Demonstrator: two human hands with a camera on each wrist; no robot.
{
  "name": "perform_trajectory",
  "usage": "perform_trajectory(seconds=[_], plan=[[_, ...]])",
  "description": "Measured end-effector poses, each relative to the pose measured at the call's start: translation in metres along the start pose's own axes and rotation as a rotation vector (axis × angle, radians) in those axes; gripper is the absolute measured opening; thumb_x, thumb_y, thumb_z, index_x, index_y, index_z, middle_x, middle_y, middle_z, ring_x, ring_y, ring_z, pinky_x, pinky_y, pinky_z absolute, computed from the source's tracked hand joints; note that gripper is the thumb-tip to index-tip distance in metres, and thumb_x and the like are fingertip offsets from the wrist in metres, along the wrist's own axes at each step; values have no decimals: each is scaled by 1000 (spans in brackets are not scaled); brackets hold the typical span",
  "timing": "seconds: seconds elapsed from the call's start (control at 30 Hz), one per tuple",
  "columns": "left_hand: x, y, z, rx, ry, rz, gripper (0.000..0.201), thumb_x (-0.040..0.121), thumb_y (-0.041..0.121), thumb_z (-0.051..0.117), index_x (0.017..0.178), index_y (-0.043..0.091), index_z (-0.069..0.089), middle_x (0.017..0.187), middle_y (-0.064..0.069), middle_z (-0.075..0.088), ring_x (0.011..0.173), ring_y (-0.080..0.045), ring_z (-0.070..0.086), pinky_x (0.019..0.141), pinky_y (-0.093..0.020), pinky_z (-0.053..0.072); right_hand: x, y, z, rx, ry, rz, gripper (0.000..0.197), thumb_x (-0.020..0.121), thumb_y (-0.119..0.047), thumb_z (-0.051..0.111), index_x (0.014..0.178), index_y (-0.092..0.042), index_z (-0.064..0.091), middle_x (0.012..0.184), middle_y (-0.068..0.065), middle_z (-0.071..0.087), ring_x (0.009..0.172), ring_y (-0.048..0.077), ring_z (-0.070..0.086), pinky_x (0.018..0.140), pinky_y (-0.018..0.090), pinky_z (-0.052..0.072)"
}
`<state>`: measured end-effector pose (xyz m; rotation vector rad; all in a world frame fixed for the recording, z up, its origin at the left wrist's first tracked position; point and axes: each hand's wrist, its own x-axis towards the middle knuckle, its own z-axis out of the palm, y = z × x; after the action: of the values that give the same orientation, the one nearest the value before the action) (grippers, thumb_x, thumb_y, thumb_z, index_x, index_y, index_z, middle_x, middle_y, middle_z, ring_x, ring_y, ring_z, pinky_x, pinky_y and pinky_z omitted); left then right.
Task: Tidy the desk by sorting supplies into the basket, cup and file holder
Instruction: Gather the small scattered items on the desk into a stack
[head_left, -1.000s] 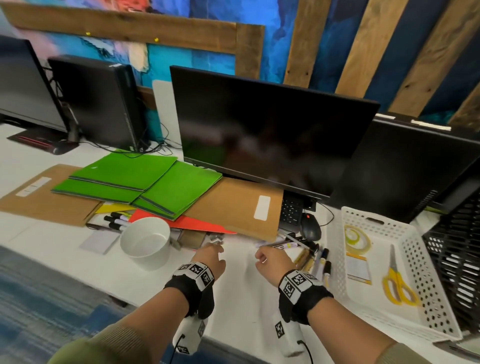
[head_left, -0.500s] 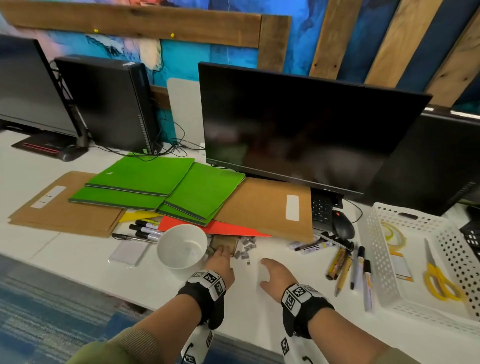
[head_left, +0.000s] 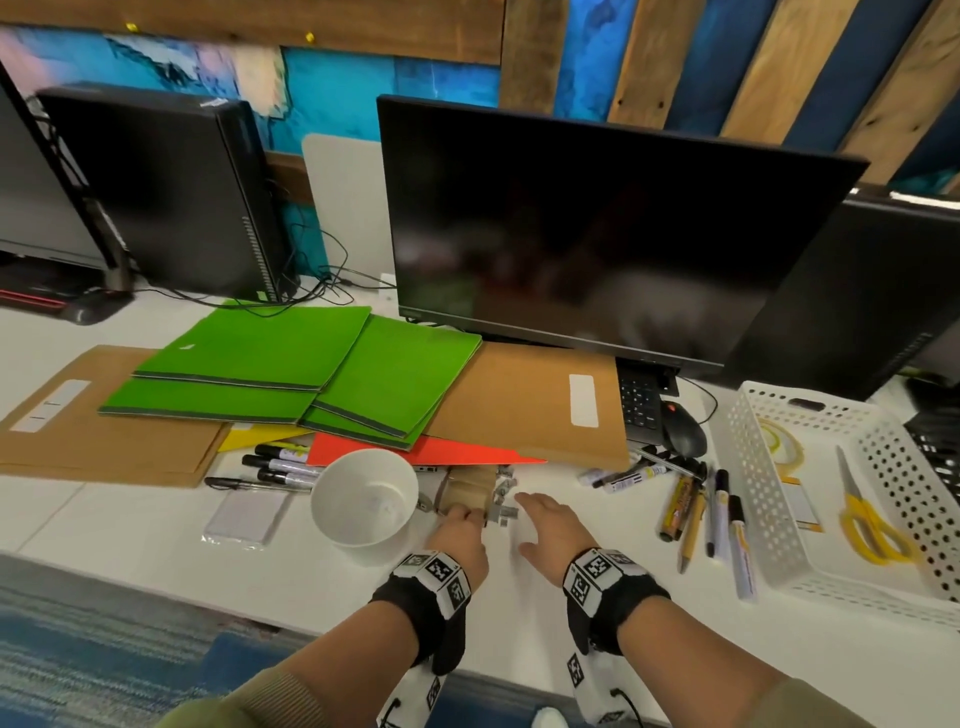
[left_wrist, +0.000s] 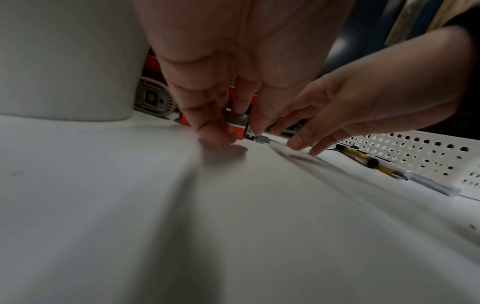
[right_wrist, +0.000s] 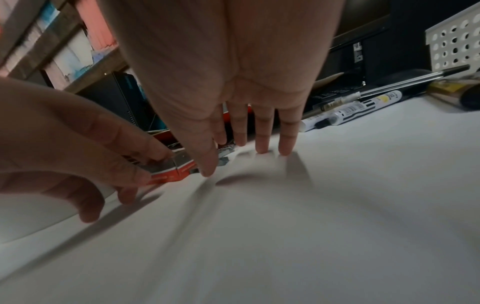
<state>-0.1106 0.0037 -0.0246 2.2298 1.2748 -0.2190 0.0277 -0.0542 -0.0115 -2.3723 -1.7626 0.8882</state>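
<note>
A small orange and brown staple box (head_left: 467, 491) lies on the white desk just right of the white cup (head_left: 363, 499). My left hand (head_left: 466, 518) pinches the near end of that box (left_wrist: 239, 127) between thumb and fingers. Loose strips of staples (head_left: 505, 501) lie scattered beside it. My right hand (head_left: 532, 519) rests with straight fingers (right_wrist: 262, 142) on the desk, right next to the staples (right_wrist: 224, 156). The white perforated basket (head_left: 753, 519) stands at the right and holds yellow scissors (head_left: 870, 525) and a tape roll (head_left: 779, 441).
Several markers and pens (head_left: 722, 514) lie between my right hand and the basket, and more markers (head_left: 283, 462) lie left of the cup. Green folders (head_left: 311, 374), brown envelopes (head_left: 524, 405) and a red sheet sit behind. A monitor (head_left: 597, 234), mouse (head_left: 683, 434) and notepad (head_left: 244, 519) are nearby.
Both hands moved left toward the cup. My left hand took hold of the staple box, and my right hand flattened on the desk beside the staples.
</note>
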Motion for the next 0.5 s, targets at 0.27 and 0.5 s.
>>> perform_trajectory(seconds=[0.27,0.5], plan=[[-5,-7,-6,-25,93,-7,53,93,16,45,143,18,26,156,-9,3,140,-26,29,115,-34,29,10,-2,0,-2,14,-4,64,89,-22,50,146,-31,21,150,2,24,131,28,34,105,39,37],[-6,-9,-2,34,66,-4,47,94,20,43,140,18,33,151,-4,22,136,-27,31,114,-34,30,16,2,0,-85,3,-19,62,91,-25,49,146,-33,21,153,-2,21,135,27,27,107,39,35]])
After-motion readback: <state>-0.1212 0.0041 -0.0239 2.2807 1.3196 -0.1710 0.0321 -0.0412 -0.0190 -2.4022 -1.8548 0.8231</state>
